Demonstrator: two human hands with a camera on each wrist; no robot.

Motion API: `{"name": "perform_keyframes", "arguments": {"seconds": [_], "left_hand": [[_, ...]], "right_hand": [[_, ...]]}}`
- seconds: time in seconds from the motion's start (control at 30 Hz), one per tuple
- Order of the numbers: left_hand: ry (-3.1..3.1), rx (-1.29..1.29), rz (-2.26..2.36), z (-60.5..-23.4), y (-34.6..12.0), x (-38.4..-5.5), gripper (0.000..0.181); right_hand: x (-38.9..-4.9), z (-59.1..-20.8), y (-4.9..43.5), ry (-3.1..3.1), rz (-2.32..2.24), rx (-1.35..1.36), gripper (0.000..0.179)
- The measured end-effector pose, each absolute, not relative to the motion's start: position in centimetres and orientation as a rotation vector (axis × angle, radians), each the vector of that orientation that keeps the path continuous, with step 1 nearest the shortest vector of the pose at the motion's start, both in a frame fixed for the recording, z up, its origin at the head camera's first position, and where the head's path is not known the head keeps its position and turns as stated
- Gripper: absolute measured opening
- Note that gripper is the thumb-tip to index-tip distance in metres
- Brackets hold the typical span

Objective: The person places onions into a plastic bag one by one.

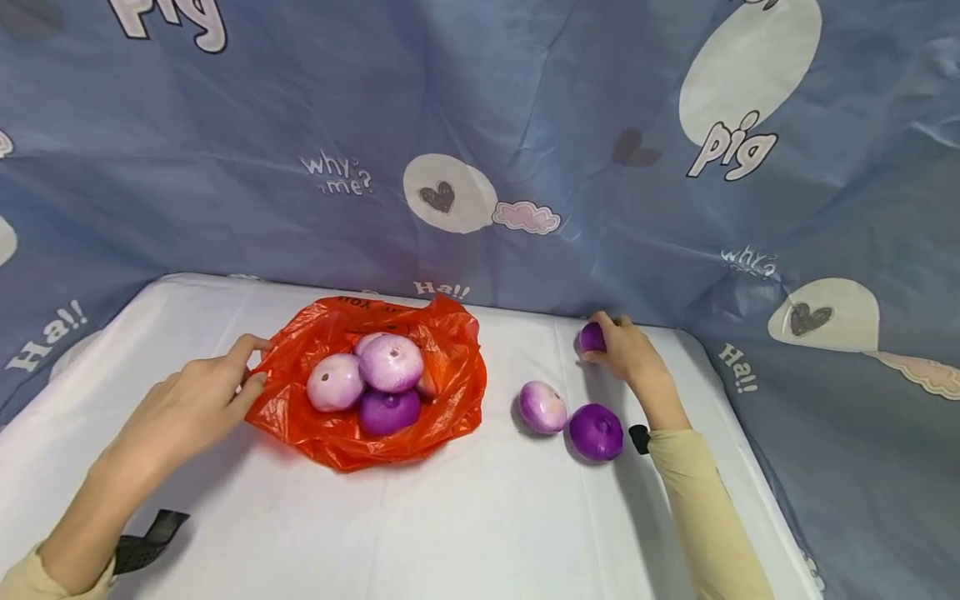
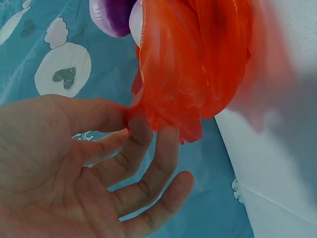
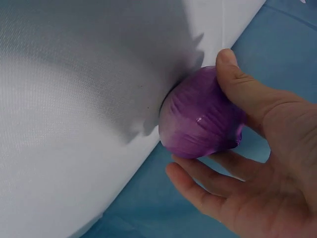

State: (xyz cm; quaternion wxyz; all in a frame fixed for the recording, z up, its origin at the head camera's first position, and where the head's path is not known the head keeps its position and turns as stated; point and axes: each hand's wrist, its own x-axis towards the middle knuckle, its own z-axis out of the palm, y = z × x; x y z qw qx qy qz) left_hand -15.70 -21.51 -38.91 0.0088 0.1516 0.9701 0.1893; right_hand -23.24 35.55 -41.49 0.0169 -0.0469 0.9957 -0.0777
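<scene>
A red plastic bag (image 1: 450,417) lies spread open on the table, with several purple-and-white onions (image 1: 392,363) heaped inside. My left hand (image 1: 187,404) pinches the bag's left edge between thumb and fingers, which the left wrist view shows close up. At the table's far right, my right hand (image 1: 626,350) grips a dark purple onion (image 3: 203,116), thumb on one side and fingers on the other. Whether this onion touches the table I cannot tell. Between bag and right hand lie a pale onion (image 1: 543,407) and a deep purple onion (image 1: 596,433), side by side.
A white cloth (image 1: 465,533) covers the table. Behind it and to the right hangs a blue printed sheet (image 1: 570,150), close to the table's back edge. Black straps (image 1: 150,542) show at both wrists.
</scene>
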Motion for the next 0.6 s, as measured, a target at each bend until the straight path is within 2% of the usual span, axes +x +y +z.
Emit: {"name": "perform_keyframes", "arguments": {"seconds": [0.37, 0.6], "left_hand": [[3.066, 0.477, 0.596, -38.54, -21.75, -15.39, 0.044], [3.075, 0.490, 0.624, -38.60, -21.26, -15.31, 0.054]], "right_hand": [[-23.11, -42.05, 35.52, 3.141, -0.226, -0.199, 0.063], [-22.88, -41.80, 35.65, 3.090, -0.213, -0.145, 0.066]]}}
